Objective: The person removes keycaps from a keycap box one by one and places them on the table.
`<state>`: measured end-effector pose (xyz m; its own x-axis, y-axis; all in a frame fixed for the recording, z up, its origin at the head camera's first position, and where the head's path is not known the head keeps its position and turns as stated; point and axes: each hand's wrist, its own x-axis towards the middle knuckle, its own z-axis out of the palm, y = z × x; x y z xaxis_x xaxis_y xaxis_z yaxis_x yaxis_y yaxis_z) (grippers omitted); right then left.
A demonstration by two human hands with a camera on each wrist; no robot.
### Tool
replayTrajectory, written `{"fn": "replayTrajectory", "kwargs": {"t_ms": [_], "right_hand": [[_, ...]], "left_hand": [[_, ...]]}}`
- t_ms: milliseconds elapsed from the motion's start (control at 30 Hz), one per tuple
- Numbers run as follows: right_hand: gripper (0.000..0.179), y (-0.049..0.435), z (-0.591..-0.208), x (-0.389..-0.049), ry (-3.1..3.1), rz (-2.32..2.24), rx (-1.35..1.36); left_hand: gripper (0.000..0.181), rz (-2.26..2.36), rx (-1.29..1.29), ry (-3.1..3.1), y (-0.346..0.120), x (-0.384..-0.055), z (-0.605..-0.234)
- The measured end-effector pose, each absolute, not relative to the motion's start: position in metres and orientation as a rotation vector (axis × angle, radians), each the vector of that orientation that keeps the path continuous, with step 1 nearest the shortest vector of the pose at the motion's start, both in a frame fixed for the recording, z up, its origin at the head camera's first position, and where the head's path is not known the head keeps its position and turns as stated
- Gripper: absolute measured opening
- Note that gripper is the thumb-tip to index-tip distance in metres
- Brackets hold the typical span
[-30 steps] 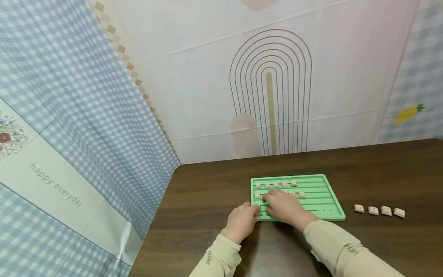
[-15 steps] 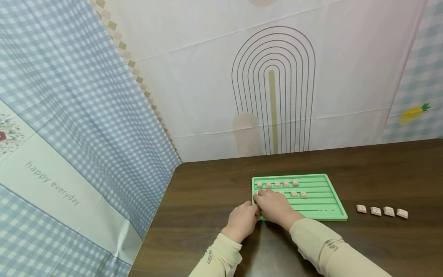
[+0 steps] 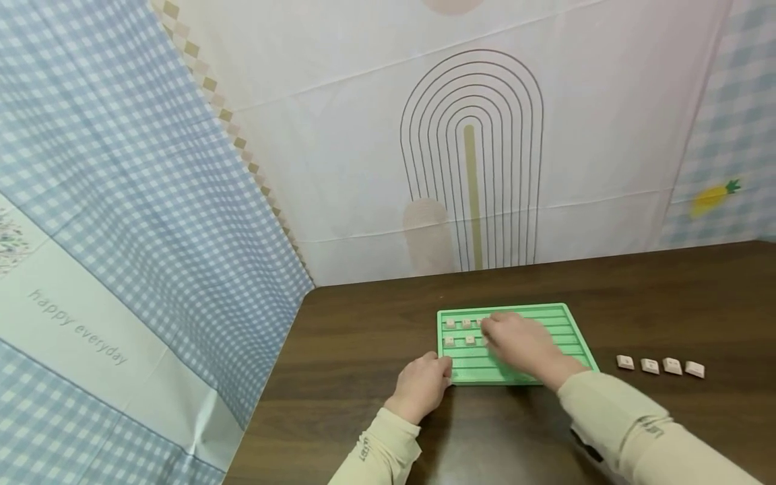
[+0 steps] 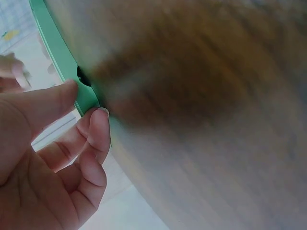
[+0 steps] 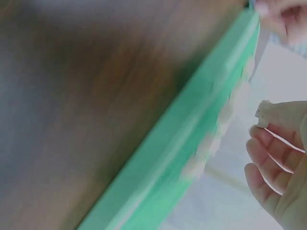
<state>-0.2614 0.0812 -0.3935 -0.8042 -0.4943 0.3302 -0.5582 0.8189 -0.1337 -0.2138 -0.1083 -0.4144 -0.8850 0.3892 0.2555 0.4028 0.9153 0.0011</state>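
Note:
A green slotted tray [image 3: 485,372] lies on the dark wooden table. Small white keycaps [image 3: 470,341] stand in its two back rows. My left hand [image 3: 421,385] grips the tray's near left corner; in the left wrist view, the thumb [image 4: 53,103] presses the tray's side wall and curled fingers sit at its lower edge. Over the tray's middle is my right hand [image 3: 524,343], covering part of both rows. In the right wrist view, its thumb and forefinger pinch a small white keycap [image 5: 262,114] above the tray, while its other fingers are loosely bent.
Several loose white keycaps [image 3: 650,366] lie in a line on the table [image 3: 679,431], right of the tray. Behind the table hangs a pale patterned cloth [image 3: 351,168]. A blue checked curtain [image 3: 182,168] hangs at the left.
My right hand first went left to the tray's near left corner, beside the left hand. It has since moved right and back over the rows. The left hand keeps its place.

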Motion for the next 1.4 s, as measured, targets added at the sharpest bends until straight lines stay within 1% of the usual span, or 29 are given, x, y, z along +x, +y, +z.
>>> {"fn": "replayTrajectory", "kwargs": {"t_ms": [167, 267, 433, 600, 867, 967, 1067, 1200, 1400], "right_hand": [[0.007, 0.128, -0.381, -0.265, -2.795, 0.346, 0.692], [0.008, 0.157, -0.380, -0.266, -2.875, 0.372, 0.606], [0.010, 0.203, -0.395, -0.261, -2.987, 0.394, 0.509], [0.004, 0.225, -0.413, -0.258, -2.986, 0.323, 0.564], [0.008, 0.229, -0.431, -0.257, -2.897, 0.173, 0.608], [0.008, 0.230, -0.430, -0.256, -2.902, 0.191, 0.596], [0.015, 0.227, -0.424, -0.256, -2.891, 0.231, 0.587], [0.022, 0.209, -0.415, -0.257, -2.832, 0.254, 0.599], [0.023, 0.171, -0.411, -0.261, -2.808, 0.234, 0.643]], "left_hand": [[0.016, -0.111, -0.585, -2.839, -0.111, -0.215, -0.414], [0.016, -0.126, -0.590, -2.843, -0.111, -0.215, -0.415], [0.017, -0.129, -0.592, -2.848, -0.112, -0.215, -0.414], [0.017, -0.108, -0.599, -2.854, -0.113, -0.214, -0.412], [0.015, -0.123, -0.586, -2.874, -0.112, -0.212, -0.413], [0.015, -0.118, -0.593, -2.872, -0.111, -0.212, -0.413], [0.016, -0.108, -0.603, -2.868, -0.110, -0.213, -0.414], [0.016, -0.105, -0.613, -2.873, -0.110, -0.214, -0.414], [0.018, -0.109, -0.621, -2.880, -0.108, -0.213, -0.414]]}}
